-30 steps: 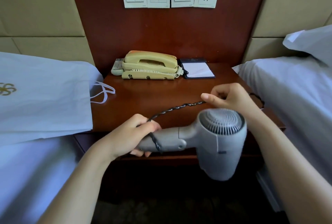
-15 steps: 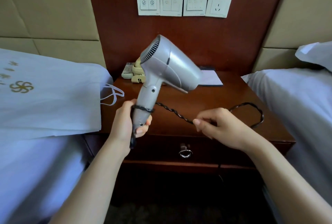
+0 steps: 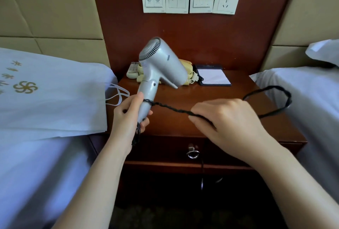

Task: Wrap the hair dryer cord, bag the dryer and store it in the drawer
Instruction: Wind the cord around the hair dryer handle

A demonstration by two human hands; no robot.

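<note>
Two hands work in the middle of the frame. The left hand point(image 3: 128, 116) grips the handle of the hair dryer point(image 3: 161, 65) and holds it upright, so that the cord point(image 3: 170, 107) can go around it; one turn sits on the handle. The right hand point(image 3: 225, 118) pinches the cord and pulls it tight, with a loose loop going off to the right. Below them the drawer point(image 3: 192, 148) is closed. At left the white bag point(image 3: 55, 96) lies on the bed point(image 3: 36, 164), ready for the dryer.

No legible txt; gold pinwheel logo point(image 3: 25, 87) on white bag point(image 3: 64, 111), chars unreadable.
</note>
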